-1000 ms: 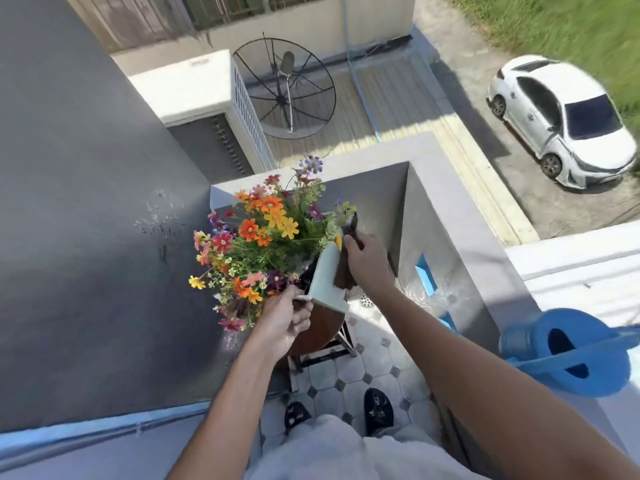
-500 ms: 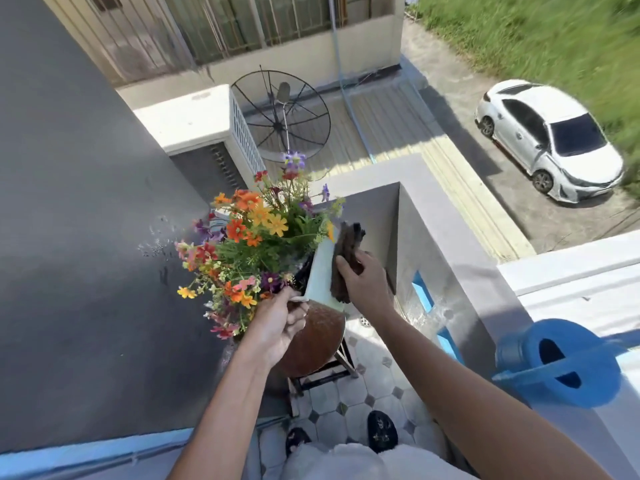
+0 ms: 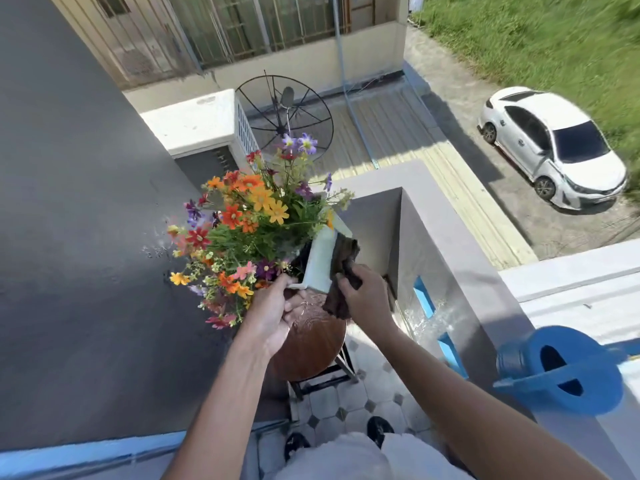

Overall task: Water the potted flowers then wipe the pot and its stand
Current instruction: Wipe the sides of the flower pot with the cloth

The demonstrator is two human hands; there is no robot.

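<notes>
Two hands | left hand grips pot | right hand clutches cloth

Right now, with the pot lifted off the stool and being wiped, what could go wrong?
1. The left hand alone holds the white pot, tilted above the round wooden stool; wiping pressure from the right hand with the dark cloth could make it slip.
2. The stool top looks wet, so the pot might slide when set back.
3. The blue watering can sits on the ledge by the right arm; an elbow could knock it.
</notes>
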